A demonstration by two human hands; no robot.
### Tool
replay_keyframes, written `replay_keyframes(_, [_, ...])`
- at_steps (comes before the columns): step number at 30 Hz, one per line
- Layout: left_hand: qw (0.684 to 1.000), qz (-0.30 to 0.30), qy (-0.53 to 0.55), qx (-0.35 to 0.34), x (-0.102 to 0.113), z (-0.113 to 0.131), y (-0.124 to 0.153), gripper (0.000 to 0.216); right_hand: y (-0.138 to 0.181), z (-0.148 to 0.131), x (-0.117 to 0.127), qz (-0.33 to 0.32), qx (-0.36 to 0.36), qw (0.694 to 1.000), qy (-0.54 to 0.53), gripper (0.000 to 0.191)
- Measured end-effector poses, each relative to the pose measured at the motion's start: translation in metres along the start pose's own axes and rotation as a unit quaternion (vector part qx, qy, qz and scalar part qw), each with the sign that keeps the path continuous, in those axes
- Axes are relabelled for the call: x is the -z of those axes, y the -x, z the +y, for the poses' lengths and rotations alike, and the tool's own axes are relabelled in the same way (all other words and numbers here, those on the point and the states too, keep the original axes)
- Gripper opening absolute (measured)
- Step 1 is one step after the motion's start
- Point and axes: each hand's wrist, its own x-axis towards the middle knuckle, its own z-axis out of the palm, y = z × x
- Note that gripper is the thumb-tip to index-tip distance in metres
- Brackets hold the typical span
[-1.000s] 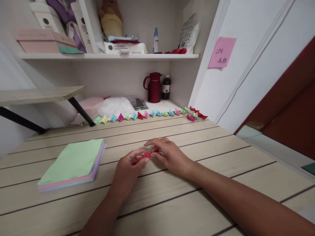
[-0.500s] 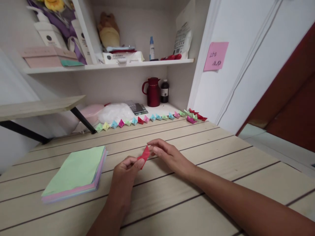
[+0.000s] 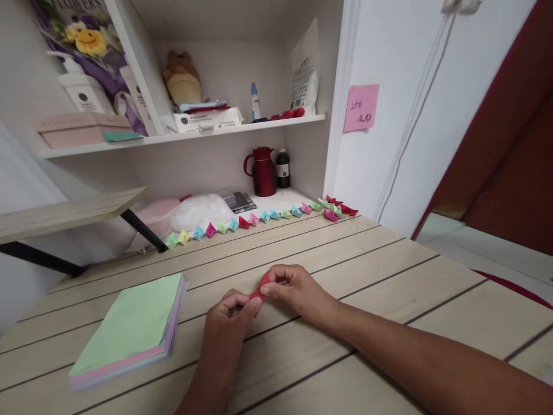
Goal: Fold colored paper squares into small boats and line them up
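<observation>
A small piece of folded red paper is pinched between both hands above the slatted table. My left hand grips its lower left end between thumb and fingers. On its upper right end, my right hand is closed, thumb against forefinger. The fingers cover much of the paper, so its full shape is hidden. To the left lies a stack of coloured paper, light green on top. Behind the hands, a row of small folded paper boats in several colours runs along the table's back edge.
More paper boats cluster at the row's right end. A red jug and a dark bottle stand in the shelf unit behind. A small raised wooden shelf with black legs is at the left.
My right hand has come in from beside the red paper and closed on it. The left hand has kept its grip. The camera view has tilted up and shifted slightly.
</observation>
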Motion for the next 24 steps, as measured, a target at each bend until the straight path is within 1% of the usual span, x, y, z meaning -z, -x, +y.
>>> replay_keyframes(4, [1.0, -0.002, 0.002, 0.014, -0.002, 0.003, 0.003, 0.03, 0.002, -0.002, 0.001, 0.029, 0.014, 0.999, 0.031, 0.023])
replay_keyframes(7, [1.0, -0.002, 0.011, 0.028, -0.002, 0.004, 0.003, 0.031, 0.001, -0.001, -0.002, 0.038, 0.019, 0.999, 0.026, 0.025])
replay_keyframes(9, [0.999, 0.004, 0.013, 0.034, -0.001, 0.004, 0.002, 0.032, -0.001, 0.001, -0.005, 0.04, 0.011, 0.999, -0.004, 0.028])
replay_keyframes(13, [0.999, 0.008, 0.032, 0.042, 0.0, 0.002, 0.001, 0.034, -0.004, 0.006, -0.008, 0.027, -0.033, 0.994, -0.1, 0.035])
replay_keyframes(16, [0.998, 0.009, 0.05, 0.048, 0.0, 0.002, 0.001, 0.033, -0.004, 0.009, -0.008, 0.007, -0.036, 0.992, -0.124, 0.041])
replay_keyframes(19, [0.997, 0.017, 0.053, 0.054, -0.001, 0.002, 0.002, 0.032, -0.003, 0.013, -0.007, 0.0, -0.04, 0.994, -0.097, 0.037])
replay_keyframes(21, [0.997, 0.018, 0.05, 0.056, -0.001, 0.002, 0.002, 0.031, -0.003, 0.015, -0.007, 0.013, -0.041, 0.997, -0.063, 0.037])
replay_keyframes(24, [0.997, 0.006, 0.043, 0.059, -0.001, 0.0, 0.0, 0.03, -0.003, 0.014, -0.006, 0.032, -0.016, 0.999, 0.003, 0.038])
